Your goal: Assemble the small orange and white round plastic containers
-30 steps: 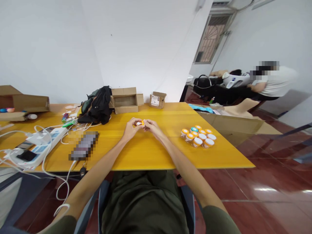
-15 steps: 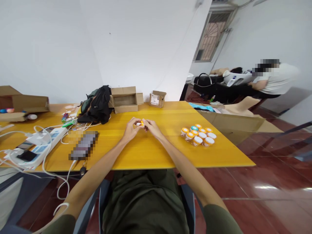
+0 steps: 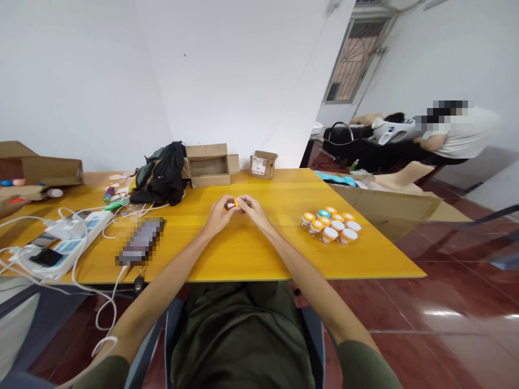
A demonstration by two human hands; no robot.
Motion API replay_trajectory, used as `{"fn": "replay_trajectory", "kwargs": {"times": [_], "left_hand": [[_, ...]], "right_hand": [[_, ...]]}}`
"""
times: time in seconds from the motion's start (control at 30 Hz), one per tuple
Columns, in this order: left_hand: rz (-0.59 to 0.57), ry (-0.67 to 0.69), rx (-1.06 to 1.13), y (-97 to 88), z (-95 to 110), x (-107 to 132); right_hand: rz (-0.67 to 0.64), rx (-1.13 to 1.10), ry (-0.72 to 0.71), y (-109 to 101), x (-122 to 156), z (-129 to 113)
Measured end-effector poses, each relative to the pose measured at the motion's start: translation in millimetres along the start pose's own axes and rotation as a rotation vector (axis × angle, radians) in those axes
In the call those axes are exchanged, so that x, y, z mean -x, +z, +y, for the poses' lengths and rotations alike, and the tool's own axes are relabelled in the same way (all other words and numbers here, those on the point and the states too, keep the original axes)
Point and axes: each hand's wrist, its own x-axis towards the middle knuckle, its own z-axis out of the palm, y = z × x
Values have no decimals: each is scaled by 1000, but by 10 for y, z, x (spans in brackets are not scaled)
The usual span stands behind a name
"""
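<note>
Over the middle of the table, my left hand (image 3: 219, 215) is closed round the clear body of a small jar (image 3: 231, 205). The fingers of my right hand (image 3: 253, 210) are closed on the jar's orange lid (image 3: 237, 203). The jar lies tilted on its side between both hands, partly covered by fingers. To the right stands a group of several clear jars (image 3: 329, 234) with white, orange and one teal lid.
An open cardboard box (image 3: 208, 165), a smaller box (image 3: 263, 165) and a black bag (image 3: 166, 175) line the wall. A phone (image 3: 141, 241) and a power strip (image 3: 83, 243) with cables lie left. A person (image 3: 462, 135) sits at the far right.
My right fingers have shifted slightly on the orange lid, and the jar has turned a little in my hands. The group of jars stays where it was.
</note>
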Motion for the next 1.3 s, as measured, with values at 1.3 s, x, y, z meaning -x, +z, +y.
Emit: {"fn": "replay_trajectory", "kwargs": {"times": [1.3], "left_hand": [[-87, 36, -39, 25, 89, 6]], "right_hand": [[184, 177, 12, 87, 8, 8]]}}
